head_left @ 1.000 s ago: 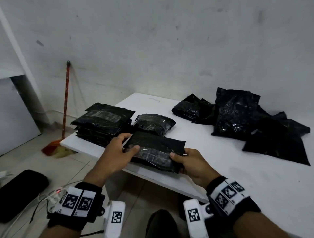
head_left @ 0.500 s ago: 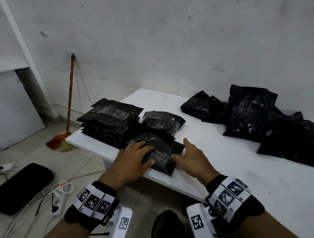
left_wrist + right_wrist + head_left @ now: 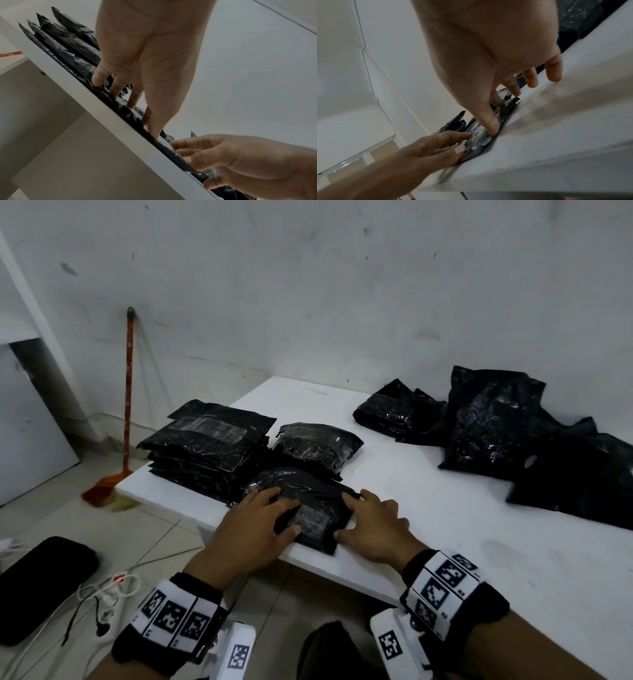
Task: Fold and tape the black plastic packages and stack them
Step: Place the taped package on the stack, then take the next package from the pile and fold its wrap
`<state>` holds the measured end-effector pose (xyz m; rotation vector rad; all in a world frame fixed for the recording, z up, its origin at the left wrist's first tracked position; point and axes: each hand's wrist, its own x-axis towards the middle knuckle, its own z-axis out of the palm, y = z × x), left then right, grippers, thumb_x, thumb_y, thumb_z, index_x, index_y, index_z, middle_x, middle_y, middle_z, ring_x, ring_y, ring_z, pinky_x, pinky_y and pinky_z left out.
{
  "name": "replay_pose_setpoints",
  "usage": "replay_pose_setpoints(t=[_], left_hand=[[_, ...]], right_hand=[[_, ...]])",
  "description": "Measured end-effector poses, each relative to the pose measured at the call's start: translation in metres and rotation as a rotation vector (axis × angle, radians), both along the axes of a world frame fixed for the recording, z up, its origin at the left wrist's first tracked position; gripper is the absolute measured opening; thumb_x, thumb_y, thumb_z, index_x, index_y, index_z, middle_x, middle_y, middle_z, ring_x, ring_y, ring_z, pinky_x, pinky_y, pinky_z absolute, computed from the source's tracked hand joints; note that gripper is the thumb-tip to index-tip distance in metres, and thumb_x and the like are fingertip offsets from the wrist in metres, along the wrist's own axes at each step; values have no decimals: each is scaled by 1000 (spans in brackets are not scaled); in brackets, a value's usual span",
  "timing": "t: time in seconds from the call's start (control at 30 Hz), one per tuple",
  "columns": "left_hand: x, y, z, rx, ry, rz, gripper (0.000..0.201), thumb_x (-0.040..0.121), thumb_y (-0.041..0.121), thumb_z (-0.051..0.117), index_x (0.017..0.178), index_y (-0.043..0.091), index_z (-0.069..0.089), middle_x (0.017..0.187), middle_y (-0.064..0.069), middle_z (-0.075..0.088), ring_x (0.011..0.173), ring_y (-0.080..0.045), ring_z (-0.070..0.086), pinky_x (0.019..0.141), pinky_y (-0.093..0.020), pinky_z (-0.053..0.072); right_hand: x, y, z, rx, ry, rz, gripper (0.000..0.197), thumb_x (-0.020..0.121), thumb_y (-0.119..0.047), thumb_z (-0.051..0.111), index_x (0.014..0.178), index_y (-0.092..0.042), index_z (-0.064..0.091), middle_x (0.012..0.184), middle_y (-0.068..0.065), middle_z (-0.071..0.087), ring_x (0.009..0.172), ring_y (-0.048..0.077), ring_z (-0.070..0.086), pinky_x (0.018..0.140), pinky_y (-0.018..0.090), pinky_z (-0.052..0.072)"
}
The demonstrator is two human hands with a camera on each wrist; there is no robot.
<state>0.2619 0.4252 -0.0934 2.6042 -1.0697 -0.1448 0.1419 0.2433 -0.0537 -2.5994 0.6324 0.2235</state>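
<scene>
Both hands, left hand (image 3: 255, 523) and right hand (image 3: 375, 525), press spread, straight fingers on the black package (image 3: 315, 508) at the white table's (image 3: 428, 508) near edge.

– Can any text, brand or number be read anywhere?

– None can be read. Square black-and-white coded markers are printed on the wristbands (image 3: 173, 616) at 7 o'clock and 5 o'clock of the head view, and on the white camera housings (image 3: 394, 645) beneath them, but no letters or digits can be made out on them.

– And on the black package (image 3: 308, 508) at the near edge of the table (image 3: 445, 508)?

– A clear taped patch is seen on its top; no print can be made out there. The wrist views show no writing.
</scene>
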Motion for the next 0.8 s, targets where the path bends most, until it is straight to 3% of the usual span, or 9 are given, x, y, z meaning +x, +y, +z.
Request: replay_pose_setpoints(t=[0.17,0.37,0.47,0.53,0.6,0.63,0.7,0.8], left_hand=[[2,-3,9,76,62,16,61,95,57,57,151,41,40,165,5,25,153,-20,22,118,-54,32],[-12,-21,40,-70,10,107,36,89,47,69,124,42,62,143,12,46,133,-19,46,111,-59,36],[-28,-49,59,-188,42,42,30,89,43,71,118,39,65,131,12,55,122,-16,55,104,-49,46],[-39,-75,71,-260,111,-33,28,90,37,73,117,33,67,122,11,62,109,-9,59,97,-29,49],[-46,-104,80,-331,206,-94,22,89,29,76,110,30,68,112,12,67,91,0,61,79,-7,44],[-48,-119,84,-365,257,-106,20,88,28,77,105,31,67,108,13,68,85,3,62,72,-4,43],[-51,-152,89,-435,381,-96,18,88,28,77,102,31,67,101,13,70,78,0,64,64,-12,45],[-52,-198,96,-494,603,-39,22,91,26,74,112,24,66,100,5,71,84,-11,66,65,-22,49]], right_hand=[[-7,-9,-5,91,-74,-7,70,93,-46,62,154,-33,30,159,6,27,146,39,18,114,51,24],[-41,-55,14,214,-216,-139,44,92,-33,66,134,-33,55,133,-4,56,130,24,44,104,35,40],[-64,-87,23,233,-284,-246,34,90,-28,68,124,-28,63,118,-4,62,109,15,58,89,27,45],[-77,-112,27,250,-335,-341,29,89,-25,69,118,-26,65,113,-3,65,101,16,63,82,26,48],[-88,-138,31,267,-403,-437,28,88,-22,70,116,-23,66,109,-1,68,95,16,64,75,26,48],[-92,-151,33,269,-439,-483,28,88,-20,70,116,-21,66,106,-1,69,93,17,64,75,26,48],[-101,-176,35,296,-501,-561,31,88,-19,70,118,-18,65,102,2,67,92,20,62,78,32,49],[-105,-207,43,368,-584,-631,35,91,-15,68,124,-14,58,99,4,64,88,24,63,80,42,57]])
